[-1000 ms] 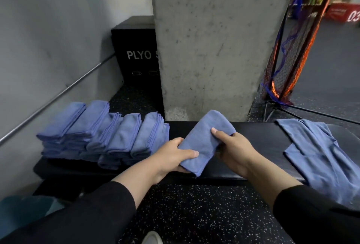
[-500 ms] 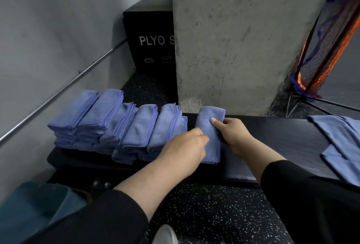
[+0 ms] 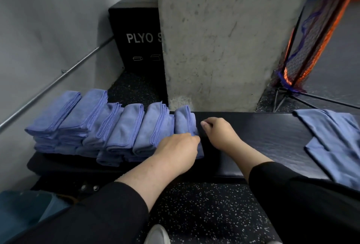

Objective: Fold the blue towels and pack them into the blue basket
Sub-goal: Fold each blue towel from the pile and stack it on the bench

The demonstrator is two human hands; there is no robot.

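Folded towel [image 3: 184,121] sits on bench [image 3: 263,136], last in row of folded stacks [image 3: 109,127]. Left hand [image 3: 175,151] rests on it, grip hidden; right hand [image 3: 220,133] loosely curled beside it, holding nothing. Likely next: take unfolded towels [image 3: 335,142] at right. Basket not clearly visible.

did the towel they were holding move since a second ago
Yes. The folded towel went left along the bench, from mid-air to against the row of folded towels.
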